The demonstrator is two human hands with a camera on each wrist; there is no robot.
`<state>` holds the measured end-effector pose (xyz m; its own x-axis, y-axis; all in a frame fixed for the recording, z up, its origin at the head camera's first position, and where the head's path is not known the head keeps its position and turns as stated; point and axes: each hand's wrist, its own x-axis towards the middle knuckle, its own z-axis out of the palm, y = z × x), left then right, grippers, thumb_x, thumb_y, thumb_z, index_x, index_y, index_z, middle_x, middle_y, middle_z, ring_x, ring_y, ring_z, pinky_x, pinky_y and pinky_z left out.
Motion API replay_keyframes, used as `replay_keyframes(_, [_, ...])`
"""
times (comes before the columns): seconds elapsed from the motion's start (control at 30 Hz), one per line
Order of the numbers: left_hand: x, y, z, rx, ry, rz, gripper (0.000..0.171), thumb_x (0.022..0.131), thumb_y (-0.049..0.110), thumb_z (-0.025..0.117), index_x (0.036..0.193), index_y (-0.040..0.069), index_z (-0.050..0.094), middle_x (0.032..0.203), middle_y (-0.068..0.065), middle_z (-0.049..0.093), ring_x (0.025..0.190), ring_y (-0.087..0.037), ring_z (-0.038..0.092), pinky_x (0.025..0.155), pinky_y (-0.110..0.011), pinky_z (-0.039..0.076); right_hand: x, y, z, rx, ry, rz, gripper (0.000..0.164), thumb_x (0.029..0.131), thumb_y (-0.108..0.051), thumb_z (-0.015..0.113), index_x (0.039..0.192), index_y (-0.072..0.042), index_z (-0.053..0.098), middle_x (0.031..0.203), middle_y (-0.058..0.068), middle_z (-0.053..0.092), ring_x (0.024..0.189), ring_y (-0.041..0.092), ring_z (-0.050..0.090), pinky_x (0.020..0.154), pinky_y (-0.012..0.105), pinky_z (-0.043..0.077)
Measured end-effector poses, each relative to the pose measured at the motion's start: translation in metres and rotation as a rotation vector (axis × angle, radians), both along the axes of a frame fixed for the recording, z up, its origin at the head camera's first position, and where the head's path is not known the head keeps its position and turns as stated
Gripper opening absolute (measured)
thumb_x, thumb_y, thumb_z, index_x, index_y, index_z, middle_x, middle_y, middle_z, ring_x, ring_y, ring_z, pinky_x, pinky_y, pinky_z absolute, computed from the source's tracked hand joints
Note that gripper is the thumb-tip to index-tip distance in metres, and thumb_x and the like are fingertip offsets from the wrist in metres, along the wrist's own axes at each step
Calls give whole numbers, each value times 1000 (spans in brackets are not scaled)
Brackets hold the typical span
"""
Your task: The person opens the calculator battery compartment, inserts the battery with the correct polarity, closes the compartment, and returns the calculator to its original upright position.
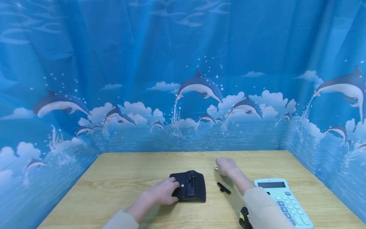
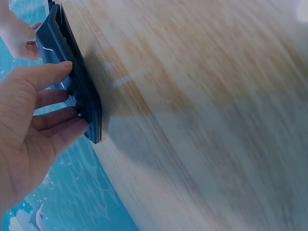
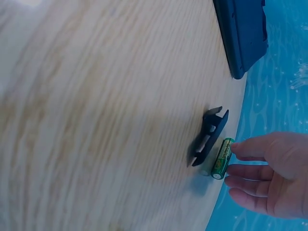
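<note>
A black device lies on the table with an open battery slot in its upper face. My left hand holds its left side, thumb at the near part and bent fingers further back. In the left wrist view, the thumb and fingers grip the edge of the device. My right hand is farther back on the right. Between its thumb and fingertips it pinches a green battery, close over the table. A small black battery cover lies beside the battery; its clip shows.
A light blue calculator lies at the right, partly under the right sleeve. A black and yellow object sits at the front edge by that sleeve. A blue dolphin-print curtain encloses the wooden table at the back and sides.
</note>
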<state>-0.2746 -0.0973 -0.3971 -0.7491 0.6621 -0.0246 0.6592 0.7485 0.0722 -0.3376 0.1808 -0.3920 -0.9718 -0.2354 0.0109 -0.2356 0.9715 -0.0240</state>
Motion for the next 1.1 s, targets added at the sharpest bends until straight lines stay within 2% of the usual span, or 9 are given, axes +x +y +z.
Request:
replay_keyframes(0.3, [1,0,-1,5,20,0,39,78,30,71,109,8,63,94,0,53,87,-10,52,81,-28,47,-1,-10,-4,47,12,-1,9,84,1,56,92,-2,60,82,13,60,75,27,59,66,41,52])
replay_keyframes(0.63, [0,0,-2,-8,-2,10,39,79,31,71,111,10,63,94,1,53,88,-10,52,81,-29,47,-2,-12,-11,61,33,3,10,84,4,54,89,-2,60,80,12,60,74,28,59,66,42,52])
replay_keyframes(1.1, [3,0,-2,6,35,13,38,77,31,72,108,9,64,91,1,53,85,-9,51,80,-27,47,0,-12,-14,98,68,36,12,83,6,52,87,-2,60,81,14,60,76,31,59,68,44,51])
